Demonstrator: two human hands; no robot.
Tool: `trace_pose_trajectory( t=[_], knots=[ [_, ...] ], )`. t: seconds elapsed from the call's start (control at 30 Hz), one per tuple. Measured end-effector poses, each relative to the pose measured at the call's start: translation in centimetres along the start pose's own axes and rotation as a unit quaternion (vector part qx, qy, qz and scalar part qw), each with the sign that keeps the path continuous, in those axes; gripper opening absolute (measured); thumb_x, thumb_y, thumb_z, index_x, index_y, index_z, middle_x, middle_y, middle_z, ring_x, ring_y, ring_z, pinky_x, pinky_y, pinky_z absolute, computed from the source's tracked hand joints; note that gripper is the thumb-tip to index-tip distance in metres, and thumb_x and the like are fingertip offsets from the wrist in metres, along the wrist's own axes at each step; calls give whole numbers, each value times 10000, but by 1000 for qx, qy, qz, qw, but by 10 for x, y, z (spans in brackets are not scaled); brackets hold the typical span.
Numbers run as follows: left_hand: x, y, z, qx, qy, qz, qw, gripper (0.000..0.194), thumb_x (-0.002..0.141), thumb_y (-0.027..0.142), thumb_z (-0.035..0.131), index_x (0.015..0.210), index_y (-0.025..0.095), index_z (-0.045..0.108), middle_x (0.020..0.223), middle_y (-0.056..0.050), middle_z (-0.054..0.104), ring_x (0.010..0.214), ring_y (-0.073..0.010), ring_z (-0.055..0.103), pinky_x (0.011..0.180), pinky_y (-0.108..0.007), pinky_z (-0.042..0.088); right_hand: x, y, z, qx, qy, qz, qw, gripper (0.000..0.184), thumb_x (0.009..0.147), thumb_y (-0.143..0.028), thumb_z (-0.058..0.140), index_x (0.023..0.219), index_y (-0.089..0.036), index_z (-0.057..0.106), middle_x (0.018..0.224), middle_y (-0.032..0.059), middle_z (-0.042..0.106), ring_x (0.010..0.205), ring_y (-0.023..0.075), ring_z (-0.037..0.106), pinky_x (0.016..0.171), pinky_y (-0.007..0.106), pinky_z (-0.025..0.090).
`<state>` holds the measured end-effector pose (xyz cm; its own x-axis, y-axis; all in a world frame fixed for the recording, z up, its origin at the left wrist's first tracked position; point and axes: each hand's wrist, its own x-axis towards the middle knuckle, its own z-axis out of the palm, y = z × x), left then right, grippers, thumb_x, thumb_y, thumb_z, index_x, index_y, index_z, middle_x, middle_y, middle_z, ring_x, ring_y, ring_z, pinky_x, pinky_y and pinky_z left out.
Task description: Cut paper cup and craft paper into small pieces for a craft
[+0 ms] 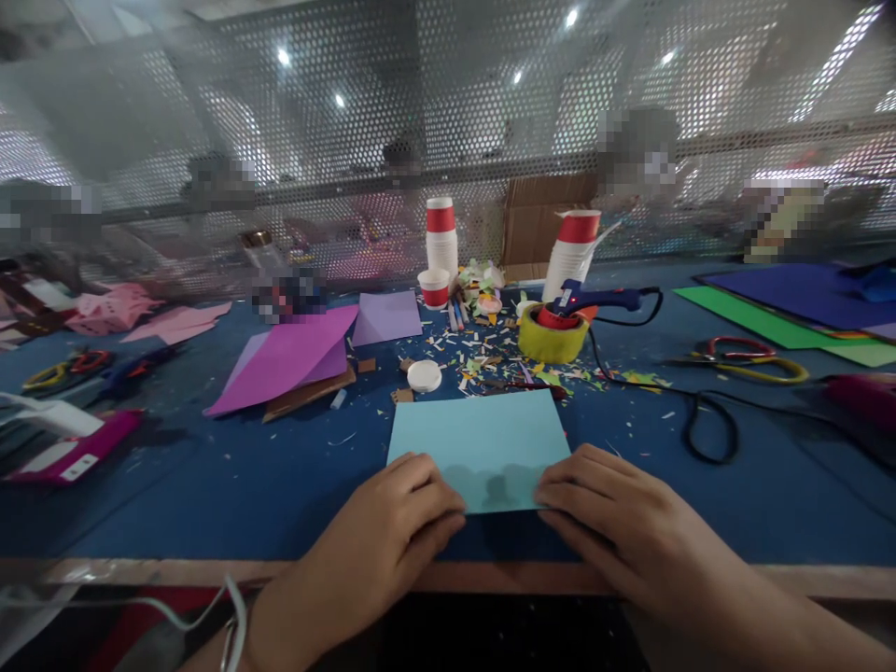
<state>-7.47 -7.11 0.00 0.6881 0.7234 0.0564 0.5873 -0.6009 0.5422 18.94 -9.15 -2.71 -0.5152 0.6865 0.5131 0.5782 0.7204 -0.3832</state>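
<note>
Basically, left hand (413,513) & right hand (602,509) grip light-blue rectangular paper sheet (483,439) on blue cloth-like tabletop (231,495), hiding its near corners; far bkgd blurry/pixelated thru grey perforated metal panel (476,103).

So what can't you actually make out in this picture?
All in the head view:
- Near corners of the light blue paper: hidden by the left hand and right hand.
- Lettering on the glue gun: too small.
- Full shape of the magenta object: cut off by the right edge.
- Details beyond the perforated screen: obscured by its mesh and blur.
</note>
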Motion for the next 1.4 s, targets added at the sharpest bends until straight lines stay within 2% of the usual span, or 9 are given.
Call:
trace_pose_trajectory(
  t=[0.17, 0.4, 0.57, 0.7, 0.9, 1.13, 1.4],
  knots=[
    [5, -3, -1, -56, 11, -24, 998, 199, 1006, 308, 493, 908, 221, 642, 891, -2, 609, 839, -146, 568, 760, -295, 434, 0, 1, -2, 12, -8, 21, 1000, 162, 965, -145, 525, 938, -192, 678, 863, 38, 694, 798, 180, 610, 807, 350, 495],
    [14, 1, -5, -43, -6, -60, 997, 207, 993, 304, 500, 847, 206, 607, 854, 1, 608, 792, -151, 552, 705, -295, 404, 5, 0, 0, 16, -29, 74, 997, 198, 975, -189, 512, 849, -195, 665, 782, 32, 657, 750, 186, 591, 698, 330, 472],
    [7, -11, -18, -39, -9, -81, 996, 230, 955, 412, 563, 860, 216, 639, 860, 9, 609, 791, -151, 555, 721, -300, 405, 6, 7, 2, 30, -51, 116, 991, 203, 964, -186, 519, 800, -186, 638, 765, 34, 637, 737, 175, 592, 672, 305, 465],
    [0, -18, -24, -49, -6, -93, 994, 237, 958, 400, 556, 839, 215, 644, 842, 11, 604, 789, -153, 557, 717, -297, 403, 7, 8, 2, 30, -57, 128, 990, 195, 955, -185, 524, 788, -188, 627, 756, 30, 633, 732, 170, 595, 667, 294, 464],
    [-1, -14, -19, -38, 14, -94, 995, 333, 999, 386, 474, 747, 196, 579, 755, 11, 575, 741, -154, 530, 687, -299, 399, 9, 5, 2, 27, -52, 135, 989, 172, 931, -173, 539, 781, -197, 618, 754, 23, 641, 731, 164, 612, 656, 280, 472],
    [-1, -15, -8, 34, 40, -97, 994, 321, 1012, 382, 449, 770, 198, 552, 773, 3, 576, 793, -180, 518, 701, -318, 380, 9, 5, 1, 13, -53, 131, 990, 188, 929, -174, 535, 761, -204, 615, 738, 21, 644, 718, 161, 616, 647, 273, 478],
    [-2, -17, -8, 75, 41, -95, 992, 316, 1008, 389, 457, 769, 198, 534, 770, -1, 575, 790, -187, 520, 687, -312, 368, 7, 5, 0, 25, -58, 135, 989, 231, 952, -198, 506, 746, -198, 612, 712, 19, 616, 702, 160, 591, 651, 279, 459]
  ],
)
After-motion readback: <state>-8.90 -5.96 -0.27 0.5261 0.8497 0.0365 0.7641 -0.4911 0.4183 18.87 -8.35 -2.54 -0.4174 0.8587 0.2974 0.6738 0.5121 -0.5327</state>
